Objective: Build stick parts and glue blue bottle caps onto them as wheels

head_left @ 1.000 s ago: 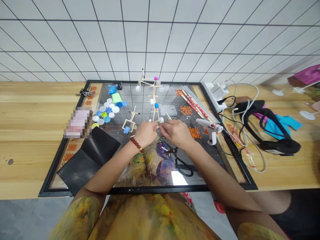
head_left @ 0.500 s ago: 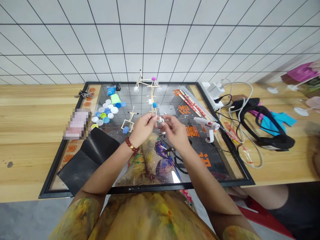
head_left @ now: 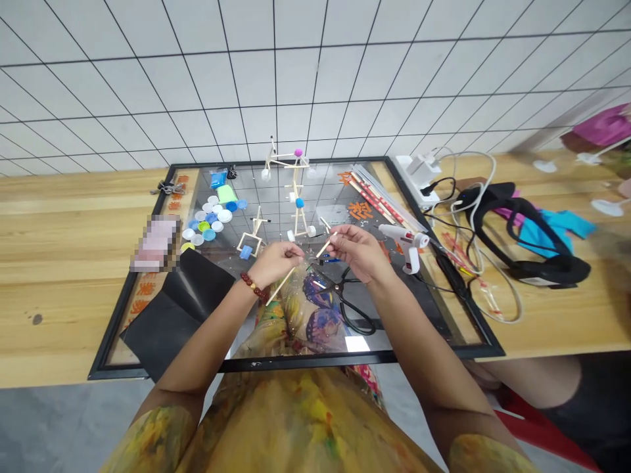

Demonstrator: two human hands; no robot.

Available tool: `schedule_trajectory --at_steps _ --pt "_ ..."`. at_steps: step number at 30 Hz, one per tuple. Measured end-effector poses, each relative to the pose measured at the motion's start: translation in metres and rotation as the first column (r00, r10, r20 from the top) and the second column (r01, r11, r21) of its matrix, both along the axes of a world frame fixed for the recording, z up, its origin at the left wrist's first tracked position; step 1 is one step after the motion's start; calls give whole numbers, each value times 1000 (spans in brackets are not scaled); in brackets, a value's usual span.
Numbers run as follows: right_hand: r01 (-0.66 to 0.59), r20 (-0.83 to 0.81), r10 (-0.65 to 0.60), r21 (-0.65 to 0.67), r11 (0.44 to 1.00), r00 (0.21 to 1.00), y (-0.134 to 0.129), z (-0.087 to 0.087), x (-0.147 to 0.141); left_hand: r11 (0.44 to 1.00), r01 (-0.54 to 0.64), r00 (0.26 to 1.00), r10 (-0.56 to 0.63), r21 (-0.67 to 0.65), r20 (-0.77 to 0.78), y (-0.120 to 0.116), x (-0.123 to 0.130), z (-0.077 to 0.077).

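My left hand (head_left: 277,260) is closed with its fingertips pinched, and a thin wooden stick (head_left: 280,288) slants down toward me from beneath them. Between the thumb and fingers of my right hand (head_left: 359,251) is a short wooden stick (head_left: 323,247). Just beyond the hands is a figure of joined sticks (head_left: 296,180) with blue and pink lumps and white round pieces (head_left: 311,231) at its lower ends. A smaller stick frame (head_left: 254,238) with a blue piece is left of it. Black-handled scissors (head_left: 355,318) lie open below my right hand.
A white glue gun (head_left: 407,247) lies right, beside bundled sticks (head_left: 377,196), a power strip (head_left: 411,184) and tangled cables. Several bottle caps (head_left: 209,234), a phone-like blurred object (head_left: 156,243) and black sheets (head_left: 172,315) are left. Another person's leg (head_left: 532,381) shows at right.
My hands have moved apart and let go of the white round piece, which now shows at the figure's lower end. Each hand now has a wooden stick.
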State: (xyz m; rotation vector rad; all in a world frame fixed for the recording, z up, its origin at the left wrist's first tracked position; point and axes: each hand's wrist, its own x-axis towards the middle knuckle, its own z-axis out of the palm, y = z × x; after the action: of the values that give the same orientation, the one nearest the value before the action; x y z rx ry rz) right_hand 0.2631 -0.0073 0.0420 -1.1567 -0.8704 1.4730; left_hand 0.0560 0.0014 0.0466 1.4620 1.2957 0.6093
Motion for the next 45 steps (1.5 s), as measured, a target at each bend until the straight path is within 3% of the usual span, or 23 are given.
schedule_trajectory --at_steps 4,8,11,14,16,18,21,29,34,45 --pt "19 -32 -20 -32 999 999 4 -10 -11 981 -137 990 131 135 53 -9 4 -13" --pt "-19 12 20 -35 999 1000 6 -23 -17 975 -193 977 181 108 114 -10 7 -21" --pt "-75 293 47 85 994 955 12 -31 -13 959 -243 970 235 144 66 -3 5 -30" --pt "-166 601 -58 309 936 797 22 -36 -3 935 -306 952 300 179 59 4 3 -43" --pt "-199 664 -127 393 898 737 30 -40 2 909 -365 931 355 202 86 6 0 -54" --pt "-201 669 -145 411 889 729 37 -45 6 889 -391 920 384 236 80 7 -2 -64" --pt "-198 667 -153 419 886 729 44 -52 10 872 -381 919 394 306 21 8 -3 -70" --pt "-213 657 -163 454 865 736 51 -56 9 844 -257 927 353 472 -127 13 3 -52" --pt "-233 659 -180 488 841 730 51 -58 8 798 -194 923 345 571 -169 12 2 -53" --pt "-243 645 -182 512 824 742 48 -61 9 766 -136 912 345 628 -223 15 2 -58"
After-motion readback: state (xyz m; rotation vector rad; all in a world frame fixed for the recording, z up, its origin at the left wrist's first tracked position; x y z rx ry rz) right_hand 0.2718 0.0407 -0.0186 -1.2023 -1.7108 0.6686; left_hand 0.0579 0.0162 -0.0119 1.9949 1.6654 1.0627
